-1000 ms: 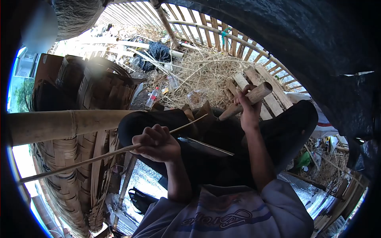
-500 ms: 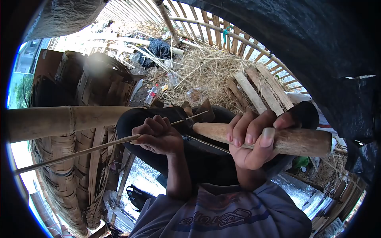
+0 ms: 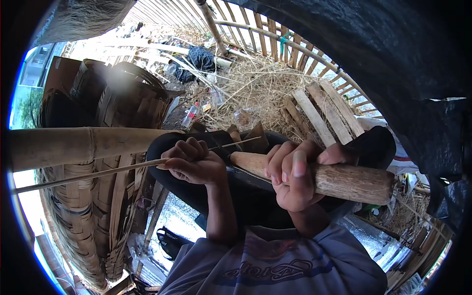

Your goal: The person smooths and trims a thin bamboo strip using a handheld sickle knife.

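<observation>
My left hand (image 3: 194, 163) is closed around a long thin bamboo strip (image 3: 93, 175), which runs from the far left edge to a pointed end above my lap. My right hand (image 3: 297, 172) grips a thick wooden handle (image 3: 351, 183), its fingers wrapped over the top and its butt end pointing right. A dark blade (image 3: 221, 146) extends from the handle's left end and meets the strip just right of my left hand. Whether the edge cuts into the strip, I cannot tell. Both hands are over my crossed legs in dark trousers.
A thick bamboo pole (image 3: 54, 146) reaches from the left to my knee, above rolled woven bamboo (image 3: 78, 221). Ahead lie straw (image 3: 260, 88), wooden slats (image 3: 314, 118), a plastic bottle (image 3: 191, 114) and black plastic (image 3: 200, 58). A slatted fence (image 3: 295, 51) stands behind; dark sheeting hangs at the right.
My right hand has turned the handle from slanting upward to nearly level and brought the blade to the strip. It then shifted slightly left. The strip's left end has risen a little.
</observation>
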